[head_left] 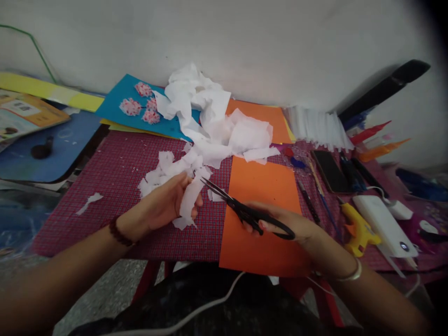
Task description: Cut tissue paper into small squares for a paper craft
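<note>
My left hand (171, 200) pinches a strip of white tissue paper (191, 198) that hangs down over its fingers. In my right hand (276, 217) is a pair of black scissors (245, 211), its blades pointing left at the upper end of the strip. The blades look slightly apart; whether they touch the paper I cannot tell. Beyond my left hand lies a heap of torn white tissue pieces (157, 175). Under the scissors is an orange paper sheet (262, 182) at the table's front edge.
A crumpled tissue length (196, 100) lies across a blue sheet (115, 100) bearing pink-and-white tufts. On the right are a phone (331, 170), a yellow glue gun (360, 228), a white power bank (385, 226) and a paintbrush (324, 191). Glue sticks (318, 128) line the wall.
</note>
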Available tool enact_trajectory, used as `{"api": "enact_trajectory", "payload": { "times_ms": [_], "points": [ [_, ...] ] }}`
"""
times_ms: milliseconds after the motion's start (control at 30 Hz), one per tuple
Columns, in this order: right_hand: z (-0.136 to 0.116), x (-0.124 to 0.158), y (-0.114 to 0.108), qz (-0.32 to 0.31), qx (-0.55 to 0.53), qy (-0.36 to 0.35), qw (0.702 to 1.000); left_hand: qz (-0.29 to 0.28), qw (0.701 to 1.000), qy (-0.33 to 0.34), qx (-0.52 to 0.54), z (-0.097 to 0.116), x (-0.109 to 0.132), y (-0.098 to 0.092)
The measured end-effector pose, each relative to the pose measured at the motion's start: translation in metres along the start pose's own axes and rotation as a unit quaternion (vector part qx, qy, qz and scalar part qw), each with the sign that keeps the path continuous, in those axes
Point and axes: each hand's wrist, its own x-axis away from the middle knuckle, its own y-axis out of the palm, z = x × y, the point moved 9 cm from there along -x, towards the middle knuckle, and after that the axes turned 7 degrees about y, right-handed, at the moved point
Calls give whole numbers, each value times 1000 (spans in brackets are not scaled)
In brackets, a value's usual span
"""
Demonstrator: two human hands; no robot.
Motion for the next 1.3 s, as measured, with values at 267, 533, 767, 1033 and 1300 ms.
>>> {"api": "enact_trajectory", "payload": {
  "times_ms": [267,533,767,1033,1300],
  "points": [
    [-2,18,0,16,5,-9,1000,74,990,65,-103,12,11,-9],
    [-1,21,3,24,44,17,999,78,985,81,-133,9,6,-7],
    [-19,6,5,28,87,-8,996,87,983,62,-150,7,4,-7],
    [-11,-6,9,31,7,16,999,110,980,69,-149,11,1,-15],
    [6,-14,6,42,-93,57,993,43,988,44,-141,9,-2,-19]
  ]
}}
